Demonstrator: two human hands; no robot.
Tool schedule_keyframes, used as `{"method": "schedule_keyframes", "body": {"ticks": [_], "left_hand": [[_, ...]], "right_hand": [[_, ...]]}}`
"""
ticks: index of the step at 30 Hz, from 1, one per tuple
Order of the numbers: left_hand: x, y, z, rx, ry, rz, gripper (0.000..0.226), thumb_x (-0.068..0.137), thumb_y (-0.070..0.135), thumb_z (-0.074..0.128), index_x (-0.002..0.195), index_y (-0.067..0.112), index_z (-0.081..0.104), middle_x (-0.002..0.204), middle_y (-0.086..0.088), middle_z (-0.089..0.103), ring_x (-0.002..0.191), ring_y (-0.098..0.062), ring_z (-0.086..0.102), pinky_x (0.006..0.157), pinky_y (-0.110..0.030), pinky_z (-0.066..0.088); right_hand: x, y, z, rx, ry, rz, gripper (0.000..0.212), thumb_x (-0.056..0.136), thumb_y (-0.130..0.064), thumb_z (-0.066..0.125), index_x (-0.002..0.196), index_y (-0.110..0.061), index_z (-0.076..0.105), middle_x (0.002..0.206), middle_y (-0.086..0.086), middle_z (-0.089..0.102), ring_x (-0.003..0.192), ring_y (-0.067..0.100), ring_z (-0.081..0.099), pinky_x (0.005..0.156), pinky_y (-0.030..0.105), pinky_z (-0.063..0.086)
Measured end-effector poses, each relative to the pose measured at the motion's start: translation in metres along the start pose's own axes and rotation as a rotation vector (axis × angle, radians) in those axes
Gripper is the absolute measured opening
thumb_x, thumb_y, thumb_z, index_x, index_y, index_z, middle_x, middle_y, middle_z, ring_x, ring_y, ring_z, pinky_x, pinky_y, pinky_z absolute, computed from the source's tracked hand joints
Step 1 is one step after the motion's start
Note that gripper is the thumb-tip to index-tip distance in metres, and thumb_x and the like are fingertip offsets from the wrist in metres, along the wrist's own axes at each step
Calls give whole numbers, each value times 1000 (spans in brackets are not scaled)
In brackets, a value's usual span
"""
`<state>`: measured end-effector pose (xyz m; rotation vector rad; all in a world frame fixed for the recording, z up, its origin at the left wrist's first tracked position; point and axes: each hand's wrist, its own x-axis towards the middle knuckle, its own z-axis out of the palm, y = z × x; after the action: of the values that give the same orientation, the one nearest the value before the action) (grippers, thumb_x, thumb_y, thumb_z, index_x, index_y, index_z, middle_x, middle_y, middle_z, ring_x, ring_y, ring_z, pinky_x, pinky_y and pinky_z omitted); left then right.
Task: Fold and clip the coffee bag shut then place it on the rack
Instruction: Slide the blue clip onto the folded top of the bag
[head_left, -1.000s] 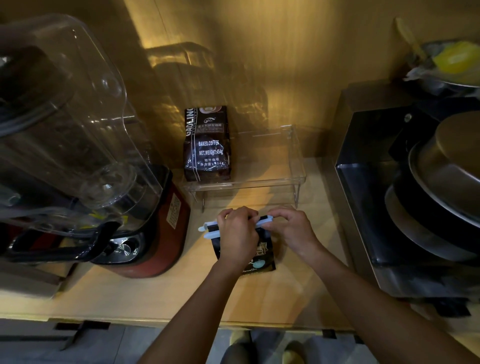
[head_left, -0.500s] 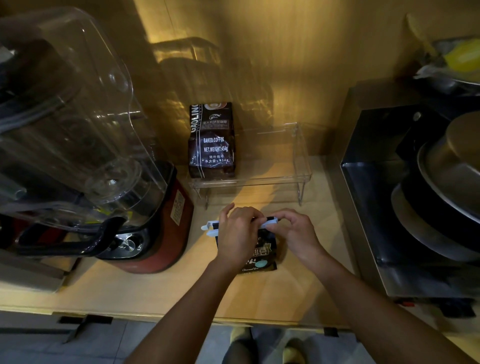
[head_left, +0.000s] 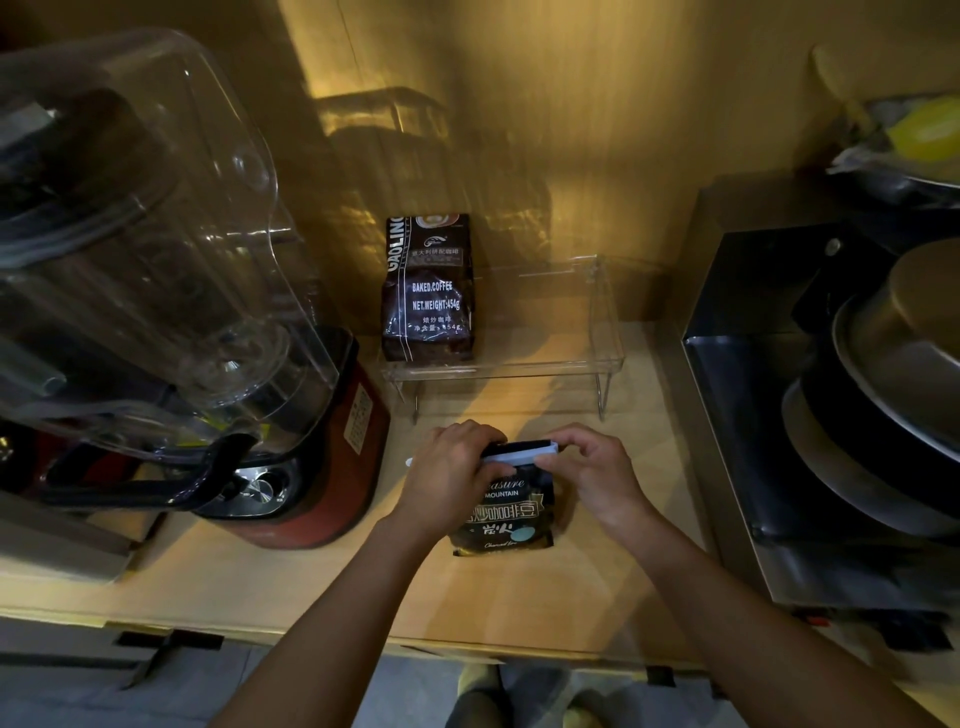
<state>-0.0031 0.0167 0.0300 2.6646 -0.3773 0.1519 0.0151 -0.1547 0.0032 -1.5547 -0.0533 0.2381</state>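
A small black coffee bag (head_left: 506, 519) with gold print lies flat on the wooden counter, its folded top pointing away from me. A white bar clip (head_left: 519, 453) sits across that folded top. My left hand (head_left: 449, 475) covers the clip's left part and the bag's upper left corner, fingers curled over them. My right hand (head_left: 592, 470) pinches the clip's right end. Behind the bag stands the clear acrylic rack (head_left: 571, 364) with a larger brown coffee bag (head_left: 428, 288) upright on its left side.
A blender with a red base (head_left: 332, 457) and a clear jug (head_left: 140, 249) stands at the left. A dark metal appliance (head_left: 769, 395) with stacked pans (head_left: 893, 374) fills the right. The counter's front edge (head_left: 363, 636) runs below my forearms.
The clip has closed flat over the bag's folded top; less of its left end sticks out past my left hand. Both hands stay on the clip, and the bag's front print now shows more.
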Motion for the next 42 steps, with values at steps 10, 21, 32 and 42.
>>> {"method": "schedule_keyframes", "body": {"ticks": [10, 21, 32, 42], "left_hand": [[1, -2, -7, 102, -65, 141, 24, 92, 26, 47, 109, 12, 55, 100, -11, 65, 89, -27, 58, 77, -41, 47], [5, 1, -7, 81, -58, 72, 23, 90, 19, 53, 108, 5, 56, 100, -16, 61, 91, -28, 54, 79, -37, 42], [8, 7, 0, 142, 29, 59, 12, 82, 10, 60, 91, 1, 57, 86, -19, 63, 77, -32, 57, 68, -41, 45], [9, -2, -5, 55, 8, 23, 17, 85, 17, 59, 96, 5, 60, 92, -14, 65, 84, -27, 57, 75, -38, 46]], "right_hand": [[1, -3, 0, 83, -28, 41, 12, 76, 6, 61, 88, 5, 62, 83, 6, 58, 73, 11, 57, 50, 8, 47], [11, -1, -1, -146, -30, 42, 13, 76, -10, 65, 79, -23, 63, 90, -3, 60, 89, 16, 56, 67, 14, 48], [26, -9, 3, -886, -168, -503, 12, 79, -14, 63, 87, -6, 62, 89, 11, 64, 92, 26, 51, 78, 28, 21], [25, -5, 9, -943, -179, -556, 14, 77, -5, 57, 87, 5, 59, 85, 23, 62, 86, 37, 54, 76, 45, 40]]}}
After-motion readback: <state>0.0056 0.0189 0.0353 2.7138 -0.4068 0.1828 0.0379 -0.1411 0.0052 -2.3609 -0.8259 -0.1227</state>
